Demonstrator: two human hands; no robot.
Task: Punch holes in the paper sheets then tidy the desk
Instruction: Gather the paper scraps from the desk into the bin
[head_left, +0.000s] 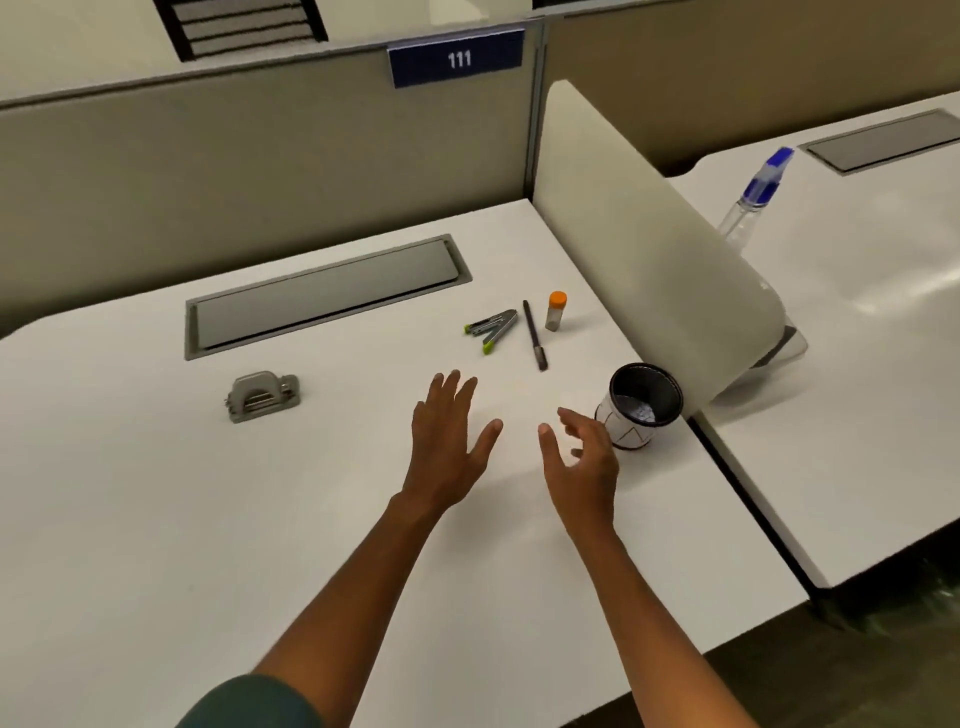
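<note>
both hands hover empty over the white desk (156, 519), left hand (447, 441) flat with fingers spread, right hand (582, 462) with fingers loosely curled apart beside the black-rimmed paper cup (641, 405). the grey metal hole punch (262, 397) sits well left. a grey stapler (493, 327), dark pen (535, 335) and orange-capped tube (557, 310) lie beyond.

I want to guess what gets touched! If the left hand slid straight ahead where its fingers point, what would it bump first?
Probably the grey stapler with green tips, lying just beyond the left hand; depth is uncertain.
</note>
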